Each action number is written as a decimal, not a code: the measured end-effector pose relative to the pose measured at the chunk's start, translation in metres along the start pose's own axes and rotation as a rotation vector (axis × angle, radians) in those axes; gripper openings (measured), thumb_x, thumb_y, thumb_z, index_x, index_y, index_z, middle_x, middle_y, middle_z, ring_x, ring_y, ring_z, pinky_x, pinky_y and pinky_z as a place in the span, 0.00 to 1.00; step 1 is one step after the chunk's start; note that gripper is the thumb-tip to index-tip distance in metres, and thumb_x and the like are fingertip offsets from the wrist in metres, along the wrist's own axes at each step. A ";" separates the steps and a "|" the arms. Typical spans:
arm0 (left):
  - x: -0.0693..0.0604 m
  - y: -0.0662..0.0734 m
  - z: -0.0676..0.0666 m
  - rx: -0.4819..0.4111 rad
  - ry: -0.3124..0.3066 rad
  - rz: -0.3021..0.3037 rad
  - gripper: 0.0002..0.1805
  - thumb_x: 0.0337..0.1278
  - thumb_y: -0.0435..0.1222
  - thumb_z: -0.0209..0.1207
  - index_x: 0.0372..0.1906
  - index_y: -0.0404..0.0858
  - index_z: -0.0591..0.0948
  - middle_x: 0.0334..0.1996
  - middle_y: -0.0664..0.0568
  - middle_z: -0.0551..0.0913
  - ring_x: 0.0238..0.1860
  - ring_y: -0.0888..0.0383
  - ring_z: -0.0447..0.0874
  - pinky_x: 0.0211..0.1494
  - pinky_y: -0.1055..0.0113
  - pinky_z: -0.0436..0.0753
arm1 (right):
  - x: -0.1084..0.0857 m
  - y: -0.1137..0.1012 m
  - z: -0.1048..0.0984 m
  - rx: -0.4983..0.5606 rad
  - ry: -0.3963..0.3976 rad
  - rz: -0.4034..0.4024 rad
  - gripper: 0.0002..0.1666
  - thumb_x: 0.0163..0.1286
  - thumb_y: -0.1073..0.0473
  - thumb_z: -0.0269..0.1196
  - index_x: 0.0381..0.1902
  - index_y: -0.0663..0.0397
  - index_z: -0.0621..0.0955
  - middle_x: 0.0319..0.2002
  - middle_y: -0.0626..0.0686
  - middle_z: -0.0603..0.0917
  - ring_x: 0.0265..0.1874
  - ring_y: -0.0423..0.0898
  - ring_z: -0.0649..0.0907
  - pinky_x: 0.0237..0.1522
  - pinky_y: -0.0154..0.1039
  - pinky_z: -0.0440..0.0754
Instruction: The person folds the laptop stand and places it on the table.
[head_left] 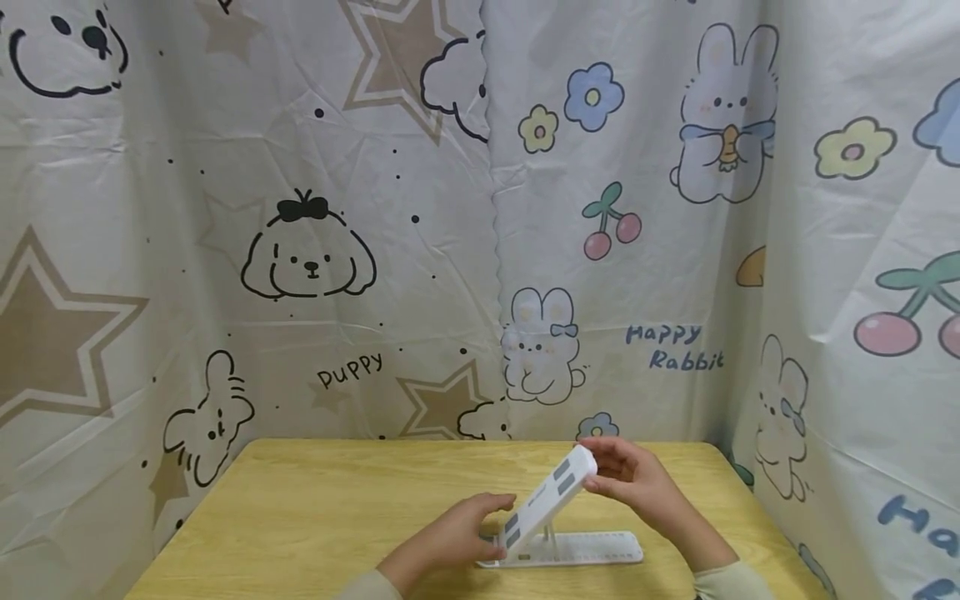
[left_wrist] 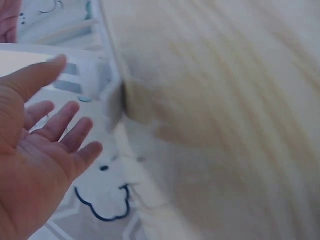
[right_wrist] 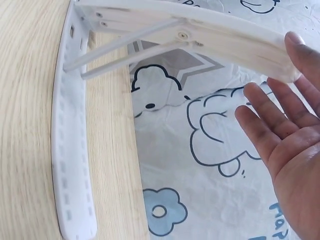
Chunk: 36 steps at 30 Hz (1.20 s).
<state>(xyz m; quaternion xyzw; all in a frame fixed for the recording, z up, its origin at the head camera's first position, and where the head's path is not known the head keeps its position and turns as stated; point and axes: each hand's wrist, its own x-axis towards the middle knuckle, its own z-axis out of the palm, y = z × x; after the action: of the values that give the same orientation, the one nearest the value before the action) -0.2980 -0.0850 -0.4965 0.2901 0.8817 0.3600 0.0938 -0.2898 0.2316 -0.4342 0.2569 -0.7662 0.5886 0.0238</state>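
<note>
A white folding stand (head_left: 547,500) is opened on the table, its flat base (head_left: 600,547) lying down and its upper arm tilted up to the right, with grey pads on top. In the right wrist view thin struts (right_wrist: 130,47) join the arm to the slotted base (right_wrist: 75,150). My right hand (head_left: 637,483) pinches the raised end between thumb and fingers; in the right wrist view the hand (right_wrist: 295,130) has its thumb at that end. Beside the stand's hinged lower end is my left hand (head_left: 457,533), and the left wrist view shows that hand (left_wrist: 40,150) with fingers spread apart.
The stand rests near the front of a yellow wood-grain table (head_left: 322,508). Behind and at both sides hangs a pale curtain (head_left: 442,275) printed with puppies, rabbits, stars, flowers and cherries.
</note>
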 end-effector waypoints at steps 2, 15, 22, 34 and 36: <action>0.002 0.009 -0.001 -0.028 0.023 0.029 0.42 0.55 0.43 0.75 0.75 0.48 0.70 0.68 0.58 0.76 0.69 0.50 0.74 0.70 0.46 0.76 | -0.002 0.000 -0.001 -0.044 0.002 -0.010 0.31 0.66 0.63 0.72 0.66 0.57 0.76 0.60 0.61 0.82 0.51 0.44 0.86 0.52 0.37 0.87; 0.025 0.083 -0.005 -0.093 0.234 0.082 0.42 0.57 0.52 0.72 0.75 0.49 0.70 0.67 0.55 0.77 0.66 0.50 0.75 0.67 0.44 0.77 | -0.018 0.024 -0.016 -0.271 0.002 0.026 0.30 0.67 0.52 0.72 0.65 0.45 0.77 0.60 0.51 0.84 0.57 0.46 0.83 0.59 0.43 0.83; 0.041 0.105 -0.010 -0.067 0.281 0.072 0.41 0.56 0.53 0.73 0.74 0.53 0.72 0.66 0.57 0.77 0.65 0.53 0.76 0.64 0.50 0.80 | -0.027 0.039 -0.029 -0.385 -0.081 0.035 0.30 0.68 0.49 0.71 0.64 0.54 0.79 0.62 0.57 0.82 0.59 0.57 0.82 0.59 0.45 0.83; 0.049 0.127 -0.007 -0.078 0.289 0.065 0.35 0.52 0.43 0.76 0.67 0.45 0.79 0.57 0.57 0.81 0.55 0.60 0.81 0.56 0.68 0.84 | -0.043 0.071 -0.044 -0.330 -0.276 0.166 0.34 0.65 0.54 0.73 0.66 0.60 0.78 0.68 0.64 0.77 0.68 0.44 0.74 0.62 0.77 0.67; 0.049 0.129 -0.006 -0.074 0.291 0.055 0.34 0.52 0.43 0.76 0.66 0.45 0.79 0.56 0.57 0.82 0.54 0.62 0.81 0.55 0.69 0.84 | -0.045 0.076 -0.044 -0.328 -0.296 0.205 0.36 0.63 0.54 0.74 0.67 0.58 0.77 0.69 0.64 0.75 0.70 0.61 0.71 0.63 0.78 0.64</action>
<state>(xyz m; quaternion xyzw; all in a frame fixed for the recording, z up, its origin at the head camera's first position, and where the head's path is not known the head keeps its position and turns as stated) -0.2831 0.0134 -0.4013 0.2553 0.8637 0.4331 -0.0341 -0.2948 0.3016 -0.5032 0.2541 -0.8687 0.4114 -0.1071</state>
